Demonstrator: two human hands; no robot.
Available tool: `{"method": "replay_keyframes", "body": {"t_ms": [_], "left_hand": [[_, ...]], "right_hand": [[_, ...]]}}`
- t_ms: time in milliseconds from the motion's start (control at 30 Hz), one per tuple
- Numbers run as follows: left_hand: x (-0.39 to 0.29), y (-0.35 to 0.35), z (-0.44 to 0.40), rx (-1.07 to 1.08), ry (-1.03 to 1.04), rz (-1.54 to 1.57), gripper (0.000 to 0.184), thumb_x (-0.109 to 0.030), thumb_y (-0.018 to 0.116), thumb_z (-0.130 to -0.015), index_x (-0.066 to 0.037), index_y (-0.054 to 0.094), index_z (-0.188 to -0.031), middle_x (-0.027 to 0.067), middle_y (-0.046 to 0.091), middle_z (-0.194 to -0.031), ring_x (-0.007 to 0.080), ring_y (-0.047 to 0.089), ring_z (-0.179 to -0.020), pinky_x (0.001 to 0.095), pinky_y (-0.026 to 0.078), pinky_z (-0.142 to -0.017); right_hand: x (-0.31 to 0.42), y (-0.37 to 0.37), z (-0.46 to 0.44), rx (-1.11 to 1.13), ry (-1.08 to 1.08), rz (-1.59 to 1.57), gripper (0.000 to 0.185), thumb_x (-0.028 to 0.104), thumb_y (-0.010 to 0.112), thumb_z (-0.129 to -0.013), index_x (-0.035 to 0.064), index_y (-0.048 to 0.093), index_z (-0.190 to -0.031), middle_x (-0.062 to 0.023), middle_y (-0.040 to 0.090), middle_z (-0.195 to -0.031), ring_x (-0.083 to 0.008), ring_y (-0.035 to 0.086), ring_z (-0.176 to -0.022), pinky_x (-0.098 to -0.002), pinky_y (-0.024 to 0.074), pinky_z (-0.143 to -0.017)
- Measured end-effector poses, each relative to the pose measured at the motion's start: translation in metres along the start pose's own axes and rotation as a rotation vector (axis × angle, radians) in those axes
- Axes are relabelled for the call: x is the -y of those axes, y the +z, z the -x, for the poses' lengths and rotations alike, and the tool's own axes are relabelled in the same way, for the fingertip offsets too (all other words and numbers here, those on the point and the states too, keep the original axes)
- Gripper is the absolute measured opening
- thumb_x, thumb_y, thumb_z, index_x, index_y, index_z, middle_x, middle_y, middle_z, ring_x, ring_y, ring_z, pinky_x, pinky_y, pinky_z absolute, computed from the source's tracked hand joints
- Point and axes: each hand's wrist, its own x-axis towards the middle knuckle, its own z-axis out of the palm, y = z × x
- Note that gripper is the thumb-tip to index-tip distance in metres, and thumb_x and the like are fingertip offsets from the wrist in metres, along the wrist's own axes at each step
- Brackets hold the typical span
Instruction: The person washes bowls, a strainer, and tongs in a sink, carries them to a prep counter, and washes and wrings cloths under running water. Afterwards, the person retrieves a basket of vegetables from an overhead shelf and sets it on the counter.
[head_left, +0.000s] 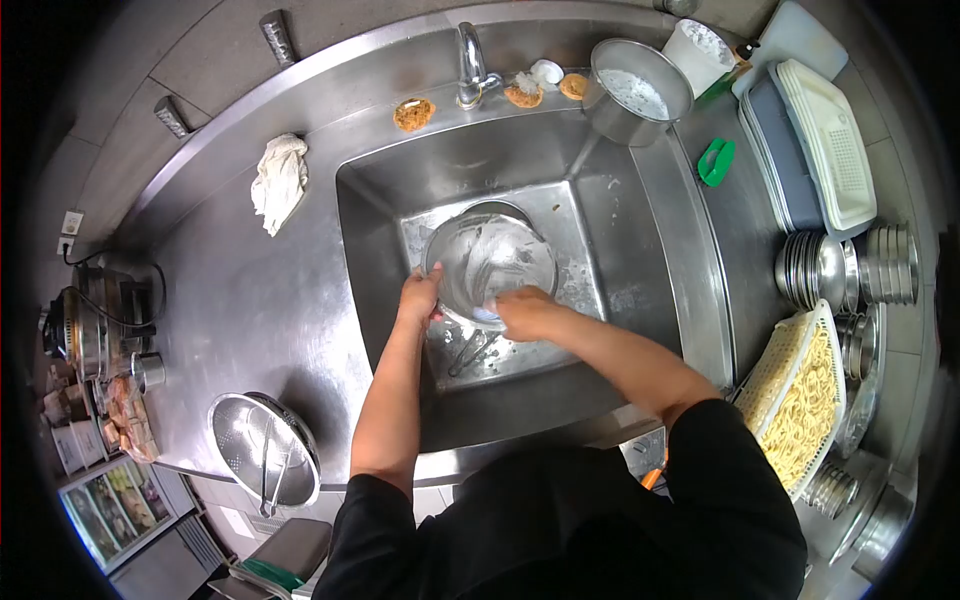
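Note:
A round metal bowl (462,262) smeared with white suds is tilted in the steel sink (630,290). My left hand (420,295) grips its left rim, thumb on the inner side. At the bowl's near edge, my right hand (527,312) is closed with its fingers pressed down. A small pale bluish bit (487,314) shows by those fingers; its kind is not clear. Behind the bowl, the rim of another metal vessel (505,208) peeks out. Dark metal utensils, perhaps tongs (472,352), lie on the wet sink floor below the bowl.
A faucet (470,70) rises behind the sink, with brown scrubbers (413,115) beside it. A sudsy pot (603,105) stands back right. A white cloth (280,183) and a colander (240,440) with tongs lie left. Stacked bowls (815,270) and a noodle basket (775,400) stand right.

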Motion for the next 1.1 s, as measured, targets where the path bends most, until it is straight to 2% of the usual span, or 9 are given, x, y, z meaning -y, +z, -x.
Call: {"method": "replay_keyframes", "body": {"t_ms": [100,200,367,500,600,700,833,967,1100], "left_hand": [[0.011,0.000,-0.008,-0.131,-0.065,-0.136,0.054,-0.042,0.054,-0.094,0.001,0.055,-0.124,0.0195,0.064,-0.091,0.0218,0.061,-0.049,0.0309,0.048,-0.042],[0.009,0.008,0.001,-0.030,0.564,-0.469,0.056,-0.051,0.051,-0.093,0.002,0.068,-0.099,0.0155,0.065,-0.103,0.0226,0.065,-0.087,0.0332,0.048,-0.084],[0.002,0.044,0.014,0.153,0.300,-0.032,0.047,-0.043,0.051,-0.097,0.001,0.067,-0.090,0.0037,0.066,-0.084,0.0097,0.056,-0.074,0.0258,0.047,-0.071],[-0.018,0.051,0.029,0.045,0.047,0.294,0.044,-0.041,0.051,-0.097,0.001,0.063,-0.106,0.0072,0.066,-0.095,0.0129,0.059,-0.082,0.0271,0.046,-0.079],[-0.025,0.057,0.048,0.043,0.119,0.339,0.044,-0.040,0.052,-0.097,0.002,0.061,-0.104,0.0076,0.066,-0.096,0.0124,0.059,-0.084,0.0278,0.046,-0.079],[-0.042,0.051,0.088,-0.002,0.348,0.295,0.046,-0.040,0.052,-0.097,0.004,0.062,-0.105,0.0053,0.065,-0.093,0.0098,0.056,-0.082,0.0252,0.045,-0.076],[-0.027,0.075,0.080,0.039,0.598,-0.042,0.035,-0.034,0.054,-0.097,-0.001,0.066,-0.103,0.0011,0.066,-0.087,0.0080,0.056,-0.078,0.0279,0.047,-0.071],[-0.001,0.090,0.056,0.240,0.536,-0.656,0.031,-0.037,0.057,-0.094,-0.008,0.065,-0.104,0.0140,0.068,-0.087,0.0265,0.064,-0.074,0.0357,0.049,-0.072],[0.043,0.114,0.056,0.401,0.611,-0.888,0.028,-0.039,0.058,-0.091,-0.012,0.064,-0.096,0.0188,0.066,-0.087,0.0403,0.062,-0.084,0.0472,0.049,-0.075]], "right_hand": [[-0.018,-0.041,-0.012,0.135,-0.065,0.108,0.040,0.035,0.071,-0.077,0.0162,0.063,-0.112,-0.0130,0.067,-0.102,-0.0324,0.064,-0.096,-0.0423,0.0493,-0.085],[-0.038,-0.094,-0.018,-0.116,-0.049,-0.058,0.042,0.038,0.070,-0.078,0.0186,0.064,-0.114,-0.0106,0.068,-0.103,-0.0313,0.064,-0.094,-0.0406,0.0502,-0.082],[-0.038,-0.086,-0.012,-0.609,-0.200,0.171,0.040,0.034,0.074,-0.072,0.0182,0.068,-0.108,-0.0082,0.054,-0.128,-0.0290,0.050,-0.118,-0.0414,0.0408,-0.097],[0.001,-0.044,0.001,-0.442,-0.380,0.181,0.028,0.035,0.070,-0.078,0.0225,0.072,-0.104,-0.0026,0.050,-0.135,-0.0260,0.042,-0.127,-0.0440,0.0337,-0.104],[-0.040,-0.058,-0.028,-0.815,-0.183,-0.189,0.028,0.035,0.066,-0.083,0.0152,0.071,-0.103,-0.0083,0.065,-0.113,-0.0285,0.059,-0.108,-0.0431,0.0455,-0.094],[-0.070,-0.072,-0.025,-0.507,0.539,-1.746,0.042,0.039,0.047,-0.094,0.0087,0.061,-0.119,-0.0112,0.062,-0.119,-0.0287,0.057,-0.113,-0.0470,0.0452,-0.096],[-0.061,0.057,-0.038,-0.632,0.350,-2.314,0.046,0.042,0.038,-0.098,0.0072,0.055,-0.123,-0.0152,0.059,-0.122,-0.0303,0.058,-0.110,-0.0488,0.0456,-0.096],[-0.060,0.081,-0.019,-0.432,0.539,-2.290,0.043,0.041,0.039,-0.098,0.0064,0.054,-0.118,-0.0137,0.060,-0.117,-0.0301,0.059,-0.104,-0.0497,0.0475,-0.092],[-0.130,0.039,0.031,-0.759,0.941,-1.023,0.044,0.037,0.051,-0.092,0.0003,0.056,-0.115,-0.0209,0.063,-0.110,-0.0335,0.062,-0.099,-0.0450,0.0499,-0.084]]}}
